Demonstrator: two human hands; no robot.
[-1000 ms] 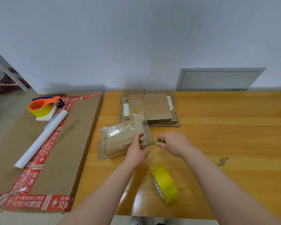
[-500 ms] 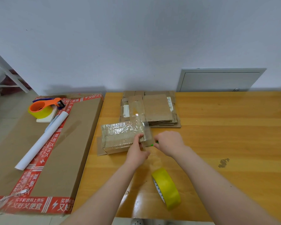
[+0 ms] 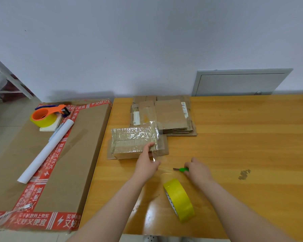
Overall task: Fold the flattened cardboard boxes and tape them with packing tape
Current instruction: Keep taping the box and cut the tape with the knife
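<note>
A small folded cardboard box wrapped in clear tape lies on the wooden table. My left hand rests on its near right corner, fingers on the tape. A clear strip of tape runs from there toward the yellow tape roll, which stands on edge near the front. My right hand grips a green-handled knife, its blade pointing left at the strip. A stack of flattened boxes lies behind.
A large flat carton with red printed tape lies left of the table; on it sit an orange tape dispenser with a yellow roll and a white paper roll. A grey wall panel is behind.
My right hand has drawn the knife back from the box corner, down and to the right. My left hand stays on the box corner.
</note>
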